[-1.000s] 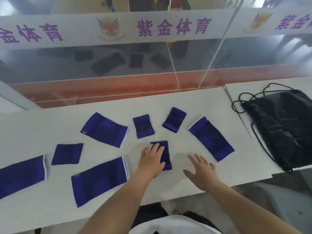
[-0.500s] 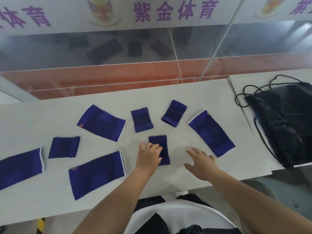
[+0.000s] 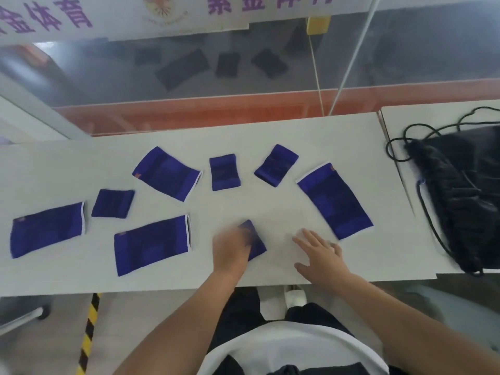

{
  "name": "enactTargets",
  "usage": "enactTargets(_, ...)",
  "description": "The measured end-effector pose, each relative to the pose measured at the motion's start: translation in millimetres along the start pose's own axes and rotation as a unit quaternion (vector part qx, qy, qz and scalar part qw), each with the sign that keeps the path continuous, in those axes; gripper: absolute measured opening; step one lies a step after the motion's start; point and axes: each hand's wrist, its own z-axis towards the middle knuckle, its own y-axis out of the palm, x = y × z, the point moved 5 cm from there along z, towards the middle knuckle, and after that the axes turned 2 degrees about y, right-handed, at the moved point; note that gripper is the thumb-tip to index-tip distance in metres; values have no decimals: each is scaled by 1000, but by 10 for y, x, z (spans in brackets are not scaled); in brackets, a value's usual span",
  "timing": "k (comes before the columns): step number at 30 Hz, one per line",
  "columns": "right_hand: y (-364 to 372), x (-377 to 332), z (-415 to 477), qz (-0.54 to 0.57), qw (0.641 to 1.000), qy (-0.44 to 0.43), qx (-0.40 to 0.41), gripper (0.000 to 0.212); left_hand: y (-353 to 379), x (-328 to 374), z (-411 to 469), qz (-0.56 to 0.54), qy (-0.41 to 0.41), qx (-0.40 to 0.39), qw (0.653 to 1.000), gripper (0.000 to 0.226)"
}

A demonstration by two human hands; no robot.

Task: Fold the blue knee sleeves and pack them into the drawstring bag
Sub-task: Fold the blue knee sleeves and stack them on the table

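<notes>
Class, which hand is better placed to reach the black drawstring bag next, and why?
Right. The right hand is open, empty and nearer the drawstring bag; the left hand, blurred, is on a small folded sleeve, farther away.

Blue knee sleeves (image 3: 335, 201), white-edged; black drawstring bag (image 3: 465, 196); white table (image 3: 67, 163).

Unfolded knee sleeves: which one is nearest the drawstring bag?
The slanted long sleeve at the spread's right end, beyond the right hand. The other three long ones lie left of centre, far from the drawstring bag.

sports venue; purple-lettered sports banner (image 3: 119, 20)
</notes>
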Motion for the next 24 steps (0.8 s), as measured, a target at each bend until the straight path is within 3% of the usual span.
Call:
enactTargets(4,-150,-38,-62,78,997,-11,22,69,-53,48,-130,-59,-34,-1,998,30)
enactTargets(9,-452,-229,-197,213,974,-79,14,78,-294,226,-336,-238,-75,-11,968,30)
enactTargets(12,-645,-398,-289,303,947,-106,-31,75,-547,379,-556,-412,-77,-33,907,29)
enactTargets(17,-837,-581,-542,429,879,-170,-122,35,-790,499,-963,-615,-92,0,783,26)
enactTargets(20,-809,-575,-613,471,863,-148,-108,21,-689,475,-1079,-659,-117,24,743,27)
enactTargets(24,-669,-532,-629,505,849,-110,-107,16,-486,490,-1151,-682,-150,32,715,28)
